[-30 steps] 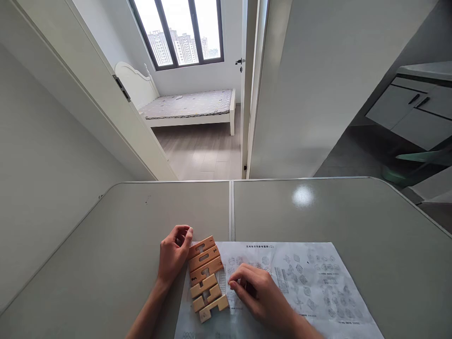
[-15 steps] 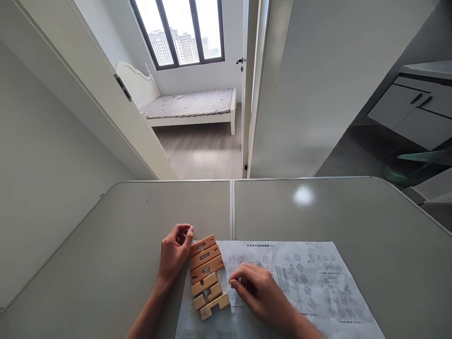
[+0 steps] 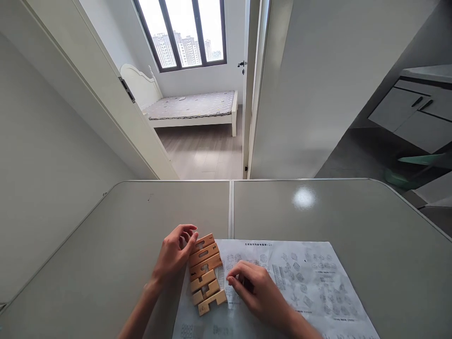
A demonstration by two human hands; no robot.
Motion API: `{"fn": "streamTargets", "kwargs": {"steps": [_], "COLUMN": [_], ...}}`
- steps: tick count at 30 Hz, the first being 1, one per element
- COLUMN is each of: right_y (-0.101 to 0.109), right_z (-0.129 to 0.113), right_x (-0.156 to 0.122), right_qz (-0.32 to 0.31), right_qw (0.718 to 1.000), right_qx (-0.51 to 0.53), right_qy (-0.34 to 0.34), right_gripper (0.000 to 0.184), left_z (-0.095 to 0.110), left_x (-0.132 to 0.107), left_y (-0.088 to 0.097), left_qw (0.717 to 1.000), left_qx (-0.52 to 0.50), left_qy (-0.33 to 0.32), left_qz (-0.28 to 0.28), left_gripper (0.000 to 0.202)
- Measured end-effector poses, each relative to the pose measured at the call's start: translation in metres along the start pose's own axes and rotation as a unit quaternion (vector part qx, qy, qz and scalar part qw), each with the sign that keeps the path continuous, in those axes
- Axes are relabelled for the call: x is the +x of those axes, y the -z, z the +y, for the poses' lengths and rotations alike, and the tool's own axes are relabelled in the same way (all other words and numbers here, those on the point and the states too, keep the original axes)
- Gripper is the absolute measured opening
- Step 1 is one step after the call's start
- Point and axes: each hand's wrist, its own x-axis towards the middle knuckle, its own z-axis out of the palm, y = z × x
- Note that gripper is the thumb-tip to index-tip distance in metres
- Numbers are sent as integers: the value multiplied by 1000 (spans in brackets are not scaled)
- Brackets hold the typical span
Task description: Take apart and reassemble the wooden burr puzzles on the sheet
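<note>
Several notched wooden puzzle bars (image 3: 205,273) lie side by side in a row on the left end of a printed instruction sheet (image 3: 303,282). My left hand (image 3: 174,254) rests at the far left end of the row, fingers curled, its fingertips against the top bars. My right hand (image 3: 254,292) lies on the sheet just right of the bars, fingers bent and pressed to the paper, with nothing visible in them.
The grey folding table (image 3: 310,212) has a seam (image 3: 231,207) down its middle. Beyond its far edge an open doorway shows a bed (image 3: 192,106) and a window. Cabinets (image 3: 416,113) stand at the far right.
My left hand has opened slightly and shifted toward the top bars. The bars and my right hand sit slightly higher in view as the camera moved.
</note>
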Motion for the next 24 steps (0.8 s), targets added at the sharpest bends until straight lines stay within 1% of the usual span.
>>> {"fn": "streamTargets", "kwargs": {"steps": [4,7,10,16,20,24], "right_y": [0,0,0,-1,0,0], "right_z": [0,0,0,2,2,2], "right_x": [0,1,1,1,0,0], "right_qz": [7,7,8,12,14,11], "right_qw": [1000,1000,1000,1000,1000,1000], "right_qx": [-2,1,4,2,2,3], "right_qy": [2,3,5,6,5,5], "right_gripper": [17,18,17,16,15,15], "left_z": [7,14,24,46,51,51], "left_x": [-6,-8,-9,-8,-7,-6], "left_y": [10,18,23,25,20,17], "left_qw": [994,982,968,943,935,930], "left_qx": [78,138,197,261,282,293], "left_qy": [-69,-92,-86,-42,-27,-24], "left_qz": [-43,-91,-132,-200,-214,-219], "left_gripper": [31,26,24,39,44,43]}}
